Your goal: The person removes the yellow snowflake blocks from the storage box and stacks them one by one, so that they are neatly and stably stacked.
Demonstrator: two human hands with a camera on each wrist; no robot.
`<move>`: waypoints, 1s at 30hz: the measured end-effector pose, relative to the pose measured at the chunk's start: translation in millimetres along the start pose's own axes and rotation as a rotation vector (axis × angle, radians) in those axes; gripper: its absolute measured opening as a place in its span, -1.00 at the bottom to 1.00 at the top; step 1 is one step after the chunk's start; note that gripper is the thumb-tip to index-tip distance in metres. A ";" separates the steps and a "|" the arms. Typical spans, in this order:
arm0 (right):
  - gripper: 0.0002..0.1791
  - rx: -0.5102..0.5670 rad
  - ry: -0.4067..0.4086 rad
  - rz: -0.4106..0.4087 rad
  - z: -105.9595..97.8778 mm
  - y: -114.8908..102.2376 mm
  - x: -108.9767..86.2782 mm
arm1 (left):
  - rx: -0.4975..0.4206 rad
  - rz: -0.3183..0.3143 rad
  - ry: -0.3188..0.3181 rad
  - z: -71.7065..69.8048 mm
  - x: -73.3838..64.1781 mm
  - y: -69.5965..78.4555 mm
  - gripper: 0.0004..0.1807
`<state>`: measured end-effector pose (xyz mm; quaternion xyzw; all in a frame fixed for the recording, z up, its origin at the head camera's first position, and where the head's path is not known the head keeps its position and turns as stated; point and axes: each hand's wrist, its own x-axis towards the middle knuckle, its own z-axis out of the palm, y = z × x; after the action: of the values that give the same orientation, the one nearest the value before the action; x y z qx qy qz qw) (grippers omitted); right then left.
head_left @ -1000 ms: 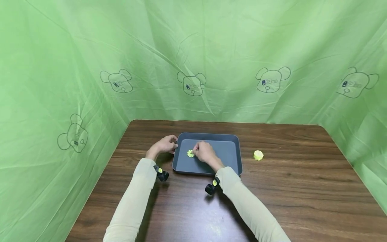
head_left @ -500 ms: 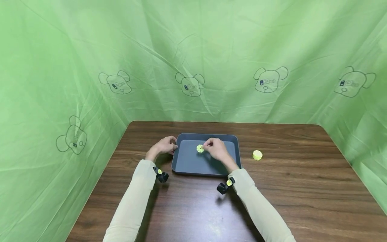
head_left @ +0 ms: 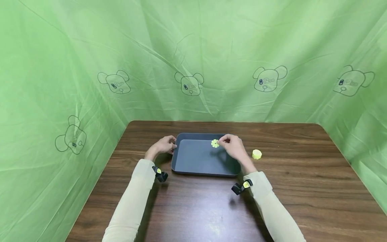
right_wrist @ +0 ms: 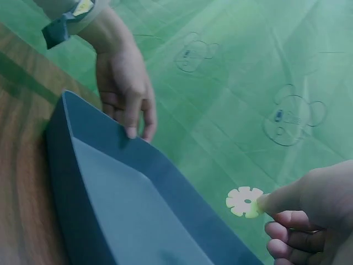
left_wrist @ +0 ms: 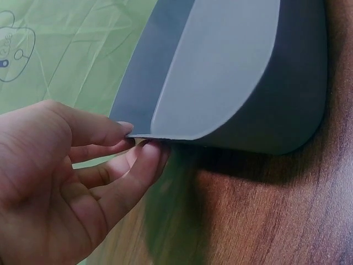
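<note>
A dark grey rectangular tray (head_left: 196, 157) rests on the table, and its bare floor shows. My left hand (head_left: 162, 145) pinches its left rim; in the left wrist view, the thumb and fingers (left_wrist: 144, 160) meet at the tray's thin edge. Between the thumb and fingertip of my right hand (head_left: 234, 147) is a pale yellow-green, flower-shaped notched disc (head_left: 214, 144) with a small centre hole. It hangs over the far right part of the tray, and its notches show in the right wrist view, with the right hand (right_wrist: 314, 212) beside it.
A short stack of similar yellow-green discs (head_left: 256, 154) sits on the table right of the tray. Brown wood-grain table (head_left: 302, 174) surrounds them. Green cloth (head_left: 229, 40) printed with bear heads hangs behind and at both sides.
My right hand has carried the disc from the tray's left side to its far right part. The left hand has stayed on the left rim, and the tray has kept its place.
</note>
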<state>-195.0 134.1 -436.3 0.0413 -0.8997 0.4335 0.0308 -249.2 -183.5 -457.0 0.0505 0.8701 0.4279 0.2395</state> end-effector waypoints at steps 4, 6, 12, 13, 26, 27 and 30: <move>-0.81 -0.030 0.028 0.004 -16.2 6.1 0.2 | 0.001 0.000 0.001 -0.8 0.0 -1.1 -0.59; -0.81 -0.044 0.039 0.010 -24.1 9.3 -0.4 | -0.004 0.001 0.001 -0.8 -0.3 -1.1 -0.59; -0.79 -0.064 0.072 0.034 -46.8 22.9 -8.2 | -0.016 0.002 -0.004 -0.5 -2.8 0.4 -0.59; -0.78 -0.067 0.079 0.043 -50.3 26.2 -10.2 | -0.017 0.004 -0.007 -0.6 -3.1 0.7 -0.59; -0.66 -0.077 0.158 0.183 -88.1 70.7 -35.8 | 0.013 0.002 -0.010 -0.9 -2.8 -0.2 -0.60; -0.64 -0.084 0.157 0.195 -90.5 74.1 -37.0 | 0.014 0.001 -0.010 -0.9 -2.3 -0.4 -0.60; -0.62 -0.090 0.144 0.226 -96.2 83.5 -40.3 | 0.010 -0.005 -0.010 -1.1 -1.9 0.1 -0.60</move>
<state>-161.5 263.2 -445.0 -0.0929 -0.9127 0.3951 0.0479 -248.1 -184.8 -455.6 0.0516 0.8712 0.4226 0.2445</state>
